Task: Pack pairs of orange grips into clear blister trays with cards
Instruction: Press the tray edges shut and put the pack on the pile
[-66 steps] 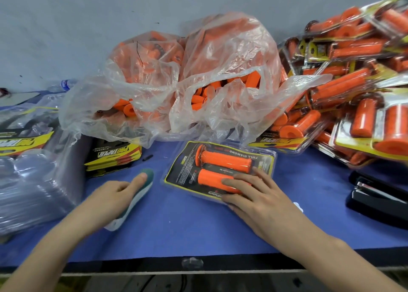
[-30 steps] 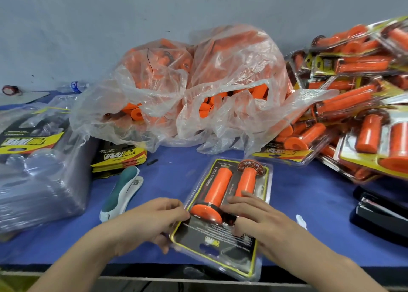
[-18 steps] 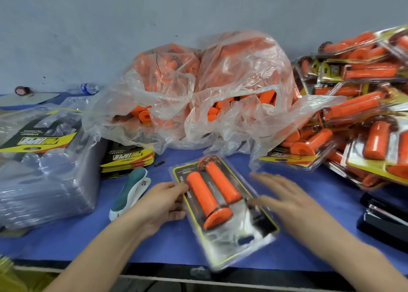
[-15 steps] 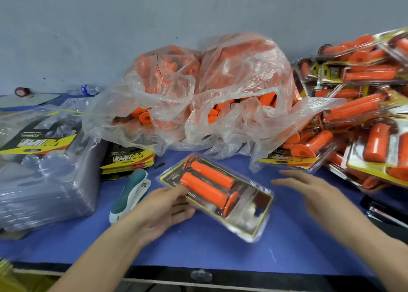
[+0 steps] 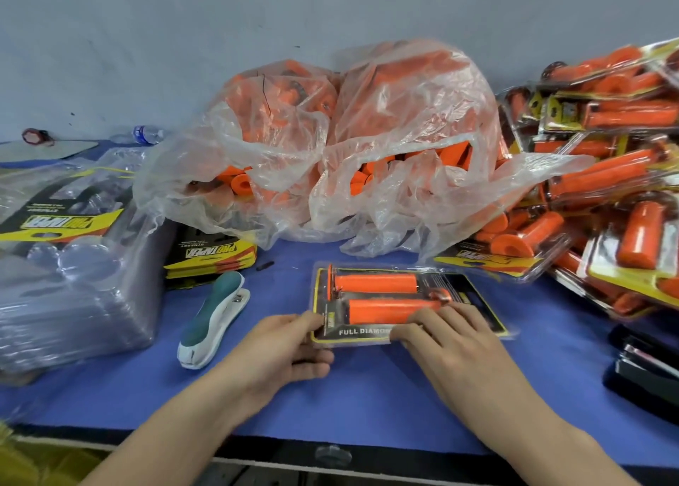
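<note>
Clear plastic blister pack of orange grips [image 5: 404,298] lies crosswise; left hand [image 5: 283,349] pinches its left end, right hand [image 5: 452,342] presses flat-fingered.

Light is even and fairly bright, seemingly from above; I see only faint soft shadows on the blue table [image 5: 367,393]. White glare streaks the crinkled clear plastic bag [image 5: 397,125] and the stack of clear plastic trays [image 5: 73,302]. Print on the flat clear blister pack [image 5: 470,302] reads sharp; the pile of packed orange blister packs [image 5: 617,199] at right smears, and the table's front edge bows.
</note>
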Motion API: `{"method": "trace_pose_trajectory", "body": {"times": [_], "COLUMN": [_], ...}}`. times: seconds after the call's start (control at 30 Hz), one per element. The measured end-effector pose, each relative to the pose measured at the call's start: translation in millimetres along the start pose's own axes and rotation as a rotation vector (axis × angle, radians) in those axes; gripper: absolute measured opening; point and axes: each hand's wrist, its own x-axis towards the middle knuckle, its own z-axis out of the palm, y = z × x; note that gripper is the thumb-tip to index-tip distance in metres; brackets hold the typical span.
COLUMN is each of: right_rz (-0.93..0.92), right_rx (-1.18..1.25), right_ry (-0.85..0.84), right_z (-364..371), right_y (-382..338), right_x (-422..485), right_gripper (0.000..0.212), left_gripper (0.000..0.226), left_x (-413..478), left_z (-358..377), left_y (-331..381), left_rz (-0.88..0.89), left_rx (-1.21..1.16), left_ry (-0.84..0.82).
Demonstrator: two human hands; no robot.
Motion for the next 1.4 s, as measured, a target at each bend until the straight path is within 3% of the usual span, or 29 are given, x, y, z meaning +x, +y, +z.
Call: {"method": "trace_pose_trajectory", "body": {"times": [0.13,0.23,0.4,0.6,0.77,0.93,1.1,1.23,1.4], "right_rz": [-0.039,-0.097,-0.114,-0.131,-0.133,-0.124,-0.095,-0.104,-0.111], "right_rx": [0.027,0.064,0.232,0.314,0.345,0.294,0.199,0.086,0.010], "right_ry": [0.014,-0.008,-0.013,-0.055,-0.052,-0.032,-0.019,-0.001,0.043], "right_z": [4.2,10.6,15.7,12.0,7.4,9.9,10.6,5.0,0.5], "right_y": [-15.8,-27.4,-26.0,-25.4,-25.7,-27.1,-27.8,-21.3,-10.8], "right_x": [1.1,1.4,1.0,0.7,1.1,0.3,2.9,3.2,-5.5], "right_gripper": [0.023,0.026,0.026,0.018,0.017,0.009,0.008,0.017,0.017], "left_gripper": [0.020,0.028,0.021,0.019,0.037,0.054,0.032,0.031,0.033], "left_x": [-8.2,-18.4,-10.6,3.3,13.6,4.8,-21.7,-13.3,1.0], "left_z": [0.2,7.9,9.8,6.3,2.4,15.0,31.6,15.1,-23.7], "left_y": [-3.2,-3.7,2.8,6.5,11.8,6.8,-25.8,-16.6,-2.5], "left_rz": [-0.065,-0.125,0.044,0.024,0.070,0.182,0.122,0.134,0.125], "left_rx": [0.163,0.273,0.415,0.387,0.480,0.583,0.506,0.457,0.585], "left_ry": [-0.186,-0.325,-0.087,-0.080,-0.063,0.084,-0.070,-0.082,-0.130]}}
